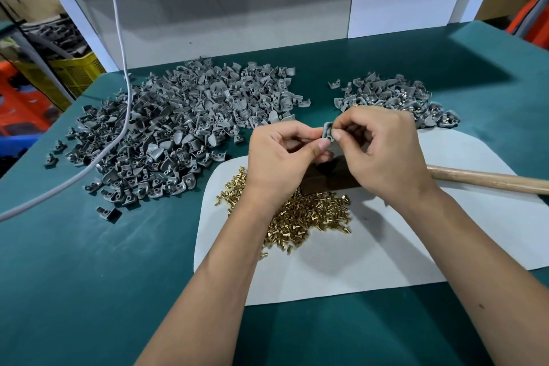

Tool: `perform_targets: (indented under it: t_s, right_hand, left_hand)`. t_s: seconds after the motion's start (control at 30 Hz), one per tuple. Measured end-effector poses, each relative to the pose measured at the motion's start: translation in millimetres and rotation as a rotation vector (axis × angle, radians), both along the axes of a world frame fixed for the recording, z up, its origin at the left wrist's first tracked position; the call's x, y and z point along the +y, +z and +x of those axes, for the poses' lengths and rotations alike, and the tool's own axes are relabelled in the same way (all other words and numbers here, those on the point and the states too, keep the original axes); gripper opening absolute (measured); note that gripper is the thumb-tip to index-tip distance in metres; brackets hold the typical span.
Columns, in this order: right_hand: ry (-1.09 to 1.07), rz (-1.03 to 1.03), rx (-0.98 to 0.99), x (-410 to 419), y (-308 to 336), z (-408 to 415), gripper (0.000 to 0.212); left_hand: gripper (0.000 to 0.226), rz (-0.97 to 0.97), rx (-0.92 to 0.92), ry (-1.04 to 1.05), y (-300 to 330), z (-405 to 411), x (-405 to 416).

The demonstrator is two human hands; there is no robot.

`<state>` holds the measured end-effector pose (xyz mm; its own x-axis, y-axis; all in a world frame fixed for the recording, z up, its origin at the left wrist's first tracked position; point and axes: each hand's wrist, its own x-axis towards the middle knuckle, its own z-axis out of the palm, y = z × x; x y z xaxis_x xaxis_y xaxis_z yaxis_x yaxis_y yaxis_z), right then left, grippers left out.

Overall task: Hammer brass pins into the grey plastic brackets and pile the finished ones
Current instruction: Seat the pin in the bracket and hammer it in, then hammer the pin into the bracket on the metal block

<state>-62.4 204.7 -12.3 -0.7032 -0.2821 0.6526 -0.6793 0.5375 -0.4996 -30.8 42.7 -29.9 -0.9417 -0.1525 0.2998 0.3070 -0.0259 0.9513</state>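
Head view shows a green bench (89, 276) with a white mat (416, 246) laid on it. The biggest thing on the bench is the heap of unfinished grey brackets (166, 134) at the far left; a smaller pile of finished brackets (395, 98), brass glinting in some, lies far right. Brass pins (306, 217) are scattered on the mat under the wrists. A hammer handle (490, 180) lies on the mat to the right, and a dark block (329, 180), likely the anvil, sits just below the hands.

Both hands meet above that block. The left hand (282, 151) pinches one bracket (327, 131) between thumb and curled fingers; the right hand (383, 145) pinches at the same bracket with thumb and forefinger, seemingly seating a pin, though the pin itself is too small to make out.

To do this well, I judge the pin should sit square in its hole before the bracket goes down on the block, so the blow drives it straight. The handle is within easy reach of the right hand. A grey cable (124, 92) hangs across the large heap and could snag a reach that way.
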Motion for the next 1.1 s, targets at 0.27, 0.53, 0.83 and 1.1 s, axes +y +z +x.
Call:
perform_targets:
  t_s: [0.27,0.53,0.83,1.1]
  right_hand:
    - [-0.029,-0.057,-0.082,-1.9,-1.8,0.3,0.006]
    - [-0.007,0.026,-0.058,-3.6,-3.5,-1.3,0.009]
    - [-0.007,0.054,-0.022,-4.5,-4.5,-0.3,0.008]
    - [-0.032,0.129,0.001,-5.4,-3.6,-0.2,0.008]
  left_hand:
    - [0.023,-0.12,0.012,0.043,0.4,-0.9,0.2]
    - [0.02,-0.206,-0.021,0.118,0.7,-1.1,-1.8]
    - [0.016,-0.155,-0.022,0.091,-0.6,0.4,-4.3]
    - [0.034,-0.534,0.223,0.191,-3.6,-2.7,-8.2]
